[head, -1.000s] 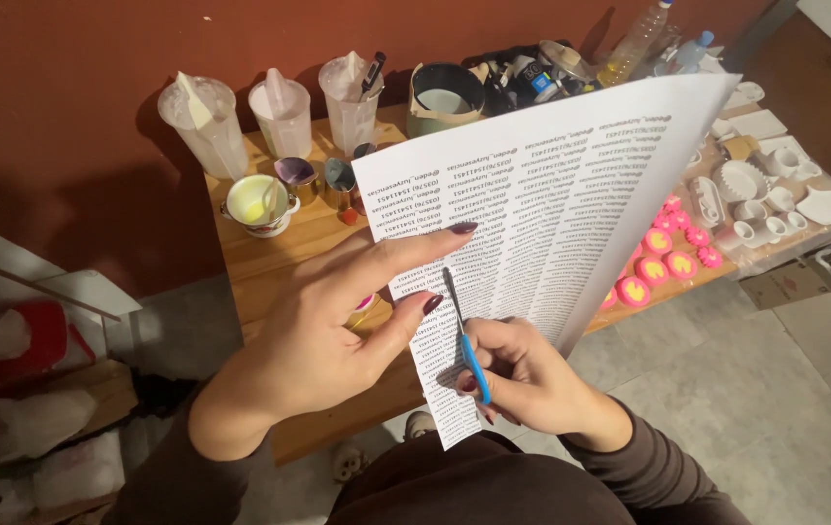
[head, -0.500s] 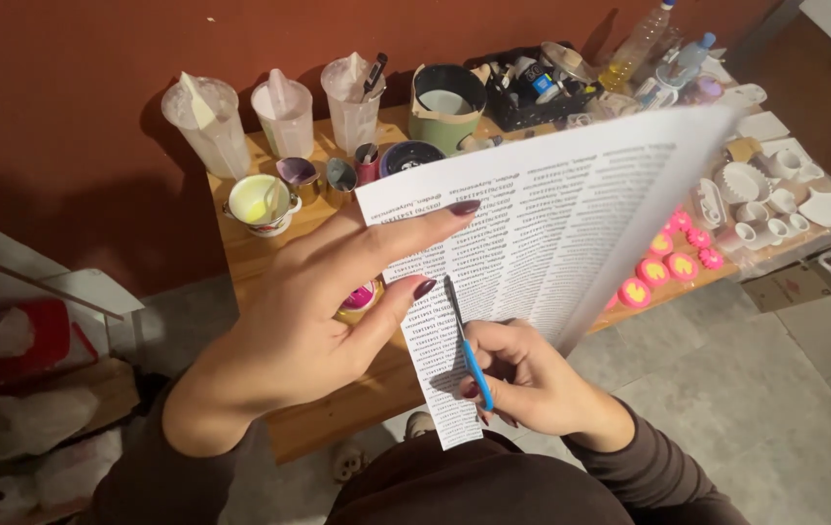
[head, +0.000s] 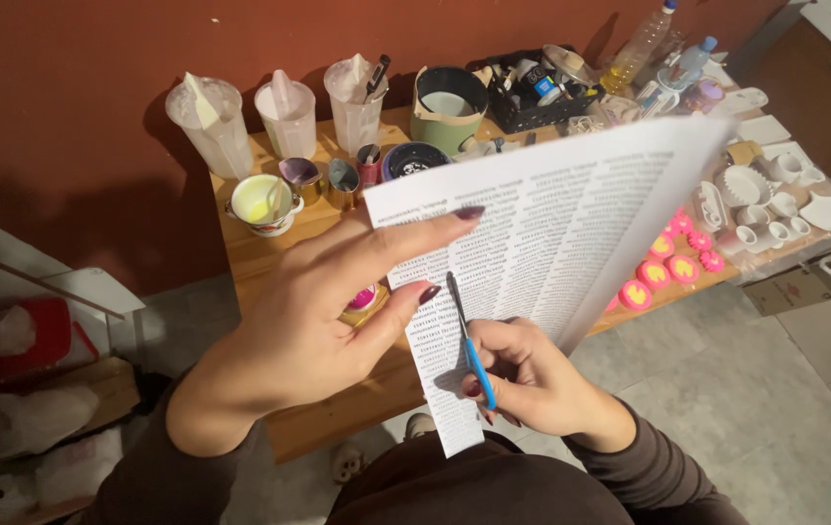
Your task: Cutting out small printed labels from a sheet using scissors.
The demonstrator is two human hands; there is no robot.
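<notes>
Printed sheet (head: 551, 233) was partly cut: right hand (head: 532, 379) clenched blue scissors (head: 469, 345) mid-strip; left hand (head: 337, 311) fingers pinched its edge; upper length remained uncut.

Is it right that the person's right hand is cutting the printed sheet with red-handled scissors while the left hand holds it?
Not quite: the head view shows the scissors have blue handles, not red. The right hand does cut the printed sheet while the left hand holds it.
</notes>
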